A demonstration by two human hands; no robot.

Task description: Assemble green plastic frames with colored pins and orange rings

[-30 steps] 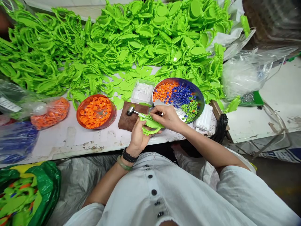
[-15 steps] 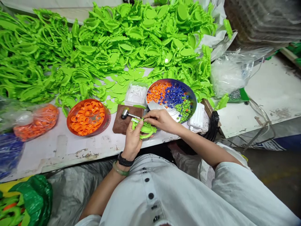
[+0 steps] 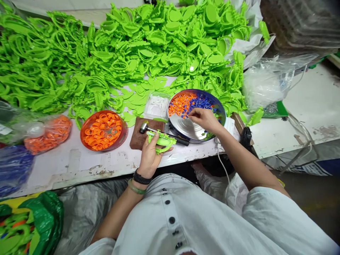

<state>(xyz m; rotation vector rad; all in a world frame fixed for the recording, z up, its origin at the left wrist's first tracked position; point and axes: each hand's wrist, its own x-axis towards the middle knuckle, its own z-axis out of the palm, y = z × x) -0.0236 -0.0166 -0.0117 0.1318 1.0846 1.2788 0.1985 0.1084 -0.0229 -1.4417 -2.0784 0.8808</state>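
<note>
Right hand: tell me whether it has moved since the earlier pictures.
Yes. The right hand has moved right and forward, off the green piece and over the round tray, farther from the brown block.

The person [image 3: 204, 216] has one bare left hand [image 3: 152, 156], one bare right hand [image 3: 205, 119] and one held bright-green oval plastic frame [image 3: 162, 142]; the white bench [image 3: 61, 171] bears one black-handled hammer [image 3: 181, 140], one brown block [image 3: 136, 138], one round red tub [image 3: 124, 131] and one round metal tin [image 3: 186, 128]; heaped green plastic pieces [image 3: 159, 39] are uncountable.

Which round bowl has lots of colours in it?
The tin under the right hand: it holds orange, blue and green bits. The red bowl has only orange rings.
</note>
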